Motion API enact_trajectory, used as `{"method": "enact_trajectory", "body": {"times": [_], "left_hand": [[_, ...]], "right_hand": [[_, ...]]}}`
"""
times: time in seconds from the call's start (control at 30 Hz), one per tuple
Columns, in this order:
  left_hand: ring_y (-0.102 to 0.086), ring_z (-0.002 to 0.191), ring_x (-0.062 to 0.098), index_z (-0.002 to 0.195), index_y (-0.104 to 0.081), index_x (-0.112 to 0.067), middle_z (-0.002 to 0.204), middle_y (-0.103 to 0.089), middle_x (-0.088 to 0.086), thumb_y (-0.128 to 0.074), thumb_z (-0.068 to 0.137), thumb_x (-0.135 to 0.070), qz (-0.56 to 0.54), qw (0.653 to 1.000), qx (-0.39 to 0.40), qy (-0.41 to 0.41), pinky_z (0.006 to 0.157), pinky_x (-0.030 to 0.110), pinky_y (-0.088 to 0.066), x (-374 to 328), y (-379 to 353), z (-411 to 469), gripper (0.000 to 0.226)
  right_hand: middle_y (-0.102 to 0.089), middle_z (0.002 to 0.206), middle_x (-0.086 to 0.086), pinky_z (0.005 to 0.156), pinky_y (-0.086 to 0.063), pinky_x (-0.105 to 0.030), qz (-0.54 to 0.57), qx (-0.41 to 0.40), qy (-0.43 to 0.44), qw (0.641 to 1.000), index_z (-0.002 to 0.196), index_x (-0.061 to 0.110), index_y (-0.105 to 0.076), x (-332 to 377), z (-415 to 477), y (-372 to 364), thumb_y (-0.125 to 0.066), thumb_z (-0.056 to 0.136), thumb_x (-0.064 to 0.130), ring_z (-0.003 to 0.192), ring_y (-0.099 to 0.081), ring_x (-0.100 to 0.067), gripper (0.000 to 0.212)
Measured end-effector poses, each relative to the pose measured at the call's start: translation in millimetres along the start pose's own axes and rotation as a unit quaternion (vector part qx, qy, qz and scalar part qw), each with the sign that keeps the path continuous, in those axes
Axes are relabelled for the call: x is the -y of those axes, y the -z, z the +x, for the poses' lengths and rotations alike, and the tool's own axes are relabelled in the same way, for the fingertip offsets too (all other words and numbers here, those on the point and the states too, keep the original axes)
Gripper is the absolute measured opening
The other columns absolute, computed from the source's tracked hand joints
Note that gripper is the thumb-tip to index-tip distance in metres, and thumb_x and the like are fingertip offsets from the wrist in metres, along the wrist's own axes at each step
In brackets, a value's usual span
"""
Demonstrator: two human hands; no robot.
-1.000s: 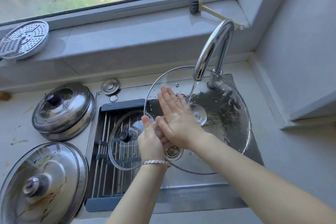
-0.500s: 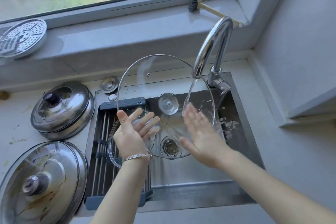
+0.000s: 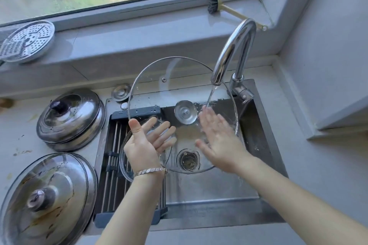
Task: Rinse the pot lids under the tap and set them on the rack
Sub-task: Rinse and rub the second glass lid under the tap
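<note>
A large glass lid (image 3: 169,77) with a steel rim stands tilted over the sink, its knob (image 3: 186,112) facing away from me. Water from the tap (image 3: 235,51) runs onto its right side. My left hand (image 3: 146,143) supports the lid's lower left edge, palm up and fingers straight. My right hand (image 3: 218,139) lies flat against the wet glass under the stream, fingers straight. Under my left hand, a smaller glass lid (image 3: 125,165) lies on the dark rack (image 3: 113,141) across the sink's left part.
Two steel lids rest on the counter at left, a domed one (image 3: 69,119) and a larger stained one (image 3: 45,199). A perforated steamer plate (image 3: 27,42) and a brush (image 3: 214,5) sit on the window sill. The sink drain (image 3: 188,160) shows through the glass.
The large lid has swung from lying low toward the right to standing tilted further left. My hands have separated: the left is at the lid's lower left edge, the right on the glass.
</note>
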State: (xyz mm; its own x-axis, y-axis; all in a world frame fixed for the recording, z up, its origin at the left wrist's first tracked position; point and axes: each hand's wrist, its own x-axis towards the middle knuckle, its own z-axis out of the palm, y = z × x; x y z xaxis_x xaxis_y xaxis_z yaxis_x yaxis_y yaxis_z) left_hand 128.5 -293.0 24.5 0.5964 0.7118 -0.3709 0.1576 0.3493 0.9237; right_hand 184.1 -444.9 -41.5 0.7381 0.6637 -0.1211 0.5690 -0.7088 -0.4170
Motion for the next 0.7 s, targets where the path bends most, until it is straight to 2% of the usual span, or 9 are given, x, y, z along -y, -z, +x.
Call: {"method": "enact_trajectory", "body": {"times": [0.07, 0.17, 0.27, 0.37, 0.47, 0.53, 0.6, 0.67, 0.7], "left_hand": [[-0.072, 0.061, 0.026, 0.091, -0.061, -0.006, 0.065, -0.073, 0.01, -0.034, 0.09, -0.054, 0.012, 1.0, 0.011, 0.017, 0.047, 0.031, -0.058, 1.2, 4.9, -2.5, 0.056], [-0.071, 0.06, 0.028, 0.091, -0.06, -0.004, 0.066, -0.072, 0.013, -0.032, 0.091, -0.054, 0.029, 0.996, 0.038, 0.079, 0.048, 0.034, -0.058, 6.4, 11.7, -3.8, 0.057], [-0.071, 0.058, 0.029, 0.093, -0.058, -0.001, 0.068, -0.071, 0.017, -0.029, 0.092, -0.055, 0.036, 0.985, 0.065, 0.154, 0.046, 0.034, -0.057, 10.9, 17.5, 1.9, 0.061], [-0.07, 0.054, 0.028, 0.094, -0.058, -0.001, 0.066, -0.071, 0.017, -0.026, 0.092, -0.057, 0.028, 0.974, 0.084, 0.211, 0.042, 0.032, -0.056, 16.9, 23.7, 4.7, 0.065], [-0.069, 0.054, 0.029, 0.093, -0.061, -0.002, 0.065, -0.071, 0.017, -0.029, 0.089, -0.061, 0.018, 0.965, 0.084, 0.247, 0.043, 0.036, -0.056, 23.6, 26.9, 5.5, 0.067], [-0.069, 0.054, 0.029, 0.092, -0.061, -0.003, 0.065, -0.071, 0.018, -0.03, 0.09, -0.06, 0.014, 0.963, 0.082, 0.255, 0.044, 0.038, -0.056, 25.6, 25.5, 5.2, 0.065], [-0.069, 0.052, 0.029, 0.092, -0.06, -0.001, 0.063, -0.071, 0.018, -0.029, 0.091, -0.058, 0.017, 0.963, 0.092, 0.252, 0.043, 0.037, -0.055, 24.4, 21.4, 4.0, 0.065], [-0.068, 0.05, 0.028, 0.099, -0.058, 0.003, 0.069, -0.07, 0.022, -0.027, 0.093, -0.055, 0.045, 0.963, 0.106, 0.242, 0.041, 0.034, -0.054, 22.7, 16.7, 3.8, 0.066], [-0.068, 0.05, 0.028, 0.102, -0.056, 0.005, 0.076, -0.068, 0.026, -0.025, 0.094, -0.053, 0.061, 0.963, 0.115, 0.238, 0.04, 0.033, -0.054, 21.8, 14.0, 4.8, 0.067]], "right_hand": [[0.031, 0.15, -0.001, 0.114, 0.017, -0.029, -0.013, -0.003, -0.079, 0.997, 0.141, 0.016, 0.025, -23.4, 14.7, 10.6, -0.001, 0.087, 0.058, 0.137, 0.031, -0.008, 0.073], [0.024, 0.154, -0.003, 0.114, 0.017, -0.031, -0.044, 0.013, -0.113, 0.992, 0.146, 0.015, 0.016, -42.4, 35.2, 18.7, -0.009, 0.091, 0.057, 0.14, 0.025, -0.01, 0.074], [0.017, 0.157, -0.002, 0.116, 0.009, -0.038, -0.053, 0.016, -0.172, 0.984, 0.149, 0.014, 0.009, -57.2, 43.4, 23.2, -0.021, 0.095, 0.054, 0.144, 0.016, -0.015, 0.073], [0.004, 0.159, -0.005, 0.117, -0.006, -0.035, 0.096, 0.006, -0.267, 0.959, 0.149, 0.007, -0.008, -75.8, 35.5, 29.2, -0.032, 0.097, 0.045, 0.146, 0.001, -0.017, 0.069], [-0.025, 0.152, -0.007, 0.114, -0.019, -0.029, 0.238, -0.08, -0.265, 0.931, 0.137, 0.005, -0.041, -78.3, 20.2, 27.2, -0.044, 0.096, 0.023, 0.141, -0.024, -0.017, 0.044], [-0.046, 0.134, -0.009, 0.106, -0.037, -0.039, 0.281, -0.14, -0.285, 0.905, 0.125, 0.01, -0.052, -74.4, 11.4, 23.0, -0.047, 0.092, 0.017, 0.121, -0.05, -0.026, 0.035], [-0.058, 0.107, -0.009, 0.075, -0.054, -0.038, 0.34, -0.131, -0.336, 0.869, 0.115, 0.015, -0.053, -71.1, 1.3, 16.0, -0.047, 0.091, 0.02, 0.084, -0.064, -0.028, 0.026], [-0.061, 0.077, -0.01, 0.042, -0.046, -0.022, 0.422, -0.073, -0.406, 0.807, 0.1, 0.014, -0.051, -69.5, -7.8, 9.8, -0.043, 0.093, 0.021, 0.047, -0.059, -0.021, 0.013], [-0.058, 0.068, -0.011, 0.036, -0.04, -0.016, 0.445, -0.043, -0.435, 0.782, 0.094, 0.012, -0.05, -69.6, -11.8, 5.7, -0.042, 0.094, 0.02, 0.036, -0.053, -0.017, 0.012]]}}
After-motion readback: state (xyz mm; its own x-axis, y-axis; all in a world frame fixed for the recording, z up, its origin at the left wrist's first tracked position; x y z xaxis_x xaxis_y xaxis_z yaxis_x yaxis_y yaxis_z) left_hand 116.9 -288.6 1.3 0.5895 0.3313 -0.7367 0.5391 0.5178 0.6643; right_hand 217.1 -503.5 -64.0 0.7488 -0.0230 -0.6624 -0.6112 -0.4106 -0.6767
